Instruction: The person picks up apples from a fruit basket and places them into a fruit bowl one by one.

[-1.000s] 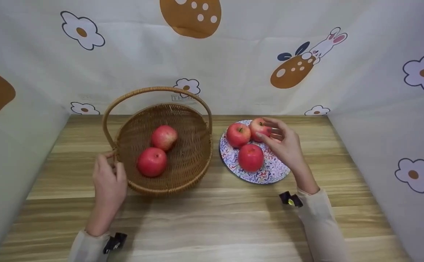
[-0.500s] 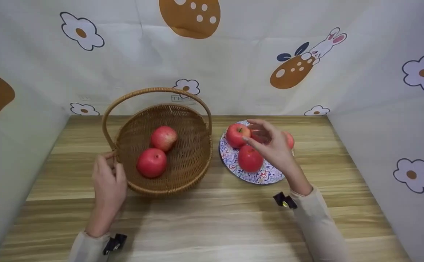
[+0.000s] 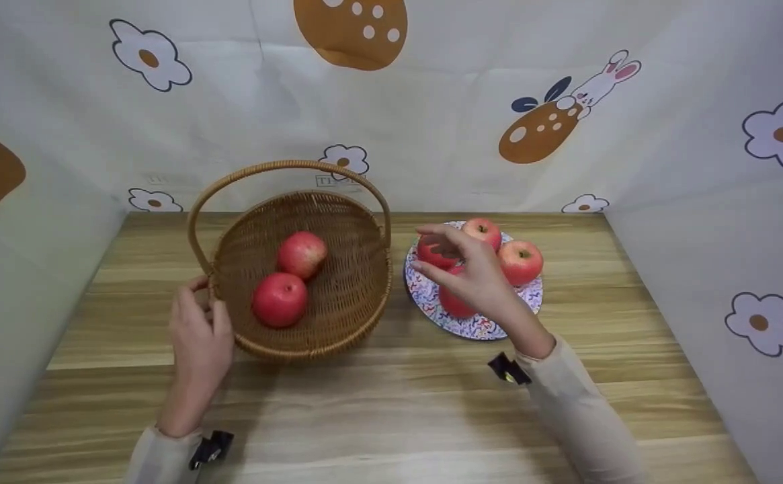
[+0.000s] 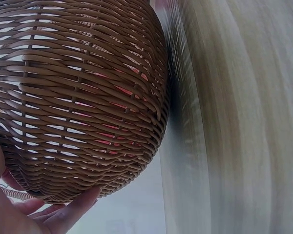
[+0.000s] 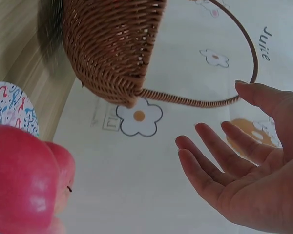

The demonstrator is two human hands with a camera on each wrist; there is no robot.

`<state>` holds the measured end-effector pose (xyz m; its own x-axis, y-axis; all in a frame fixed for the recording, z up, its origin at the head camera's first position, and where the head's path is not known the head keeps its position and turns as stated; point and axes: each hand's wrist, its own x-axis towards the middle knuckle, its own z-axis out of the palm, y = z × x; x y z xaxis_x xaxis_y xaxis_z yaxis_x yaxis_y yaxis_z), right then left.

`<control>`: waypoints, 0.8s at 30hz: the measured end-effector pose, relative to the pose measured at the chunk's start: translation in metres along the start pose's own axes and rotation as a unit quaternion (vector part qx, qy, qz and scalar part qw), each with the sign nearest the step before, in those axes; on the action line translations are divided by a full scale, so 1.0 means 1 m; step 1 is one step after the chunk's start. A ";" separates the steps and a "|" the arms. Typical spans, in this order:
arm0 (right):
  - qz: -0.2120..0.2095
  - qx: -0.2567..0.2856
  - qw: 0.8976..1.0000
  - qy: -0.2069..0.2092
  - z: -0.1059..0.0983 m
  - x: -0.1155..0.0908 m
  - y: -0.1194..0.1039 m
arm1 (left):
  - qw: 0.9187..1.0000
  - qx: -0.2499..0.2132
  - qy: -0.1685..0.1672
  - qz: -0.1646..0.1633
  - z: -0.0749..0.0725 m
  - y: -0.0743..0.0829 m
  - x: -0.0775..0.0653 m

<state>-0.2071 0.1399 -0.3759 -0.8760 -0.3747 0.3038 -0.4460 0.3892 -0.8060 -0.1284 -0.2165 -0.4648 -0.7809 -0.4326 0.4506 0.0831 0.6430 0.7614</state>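
Observation:
My left hand (image 3: pixel 201 336) grips the left rim of a brown wicker basket (image 3: pixel 347 296) near the base of its tall handle. In the left wrist view, its fingers (image 4: pixel 78 207) curl against the basket's woven wall (image 4: pixel 73 97). Two red apples (image 3: pixel 280 299) lie inside the basket. Above a patterned plate (image 3: pixel 425 296) hovers my right hand (image 3: pixel 472 272), its fingers loosely bent and holding nothing. Several apples sit on that plate. The far apple (image 3: pixel 482 232) and the right apple (image 3: pixel 520 262) show well, while my right hand partly hides the left and near ones.
A wooden table (image 3: pixel 364 417) carries both basket and plate. Patterned cloth walls (image 3: pixel 431 121) rise behind the table and on both sides. The basket's handle (image 3: pixel 290 165) arches high over its opening.
My right hand has moved left across the plate, from beside the far apple to above the left ones, uncovering the right apple. My left hand and the basket have stayed in place.

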 end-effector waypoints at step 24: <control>-0.019 -0.009 0.994 -0.111 0.038 0.032 -0.027 | 1.000 -0.001 0.014 0.028 0.001 -0.001 0.001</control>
<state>-0.2156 0.0856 -0.3634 -0.7971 -0.5654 0.2118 -0.4822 0.3852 -0.7868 -0.1299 -0.2166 -0.4657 -0.7580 -0.4134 0.5045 0.1266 0.6656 0.7355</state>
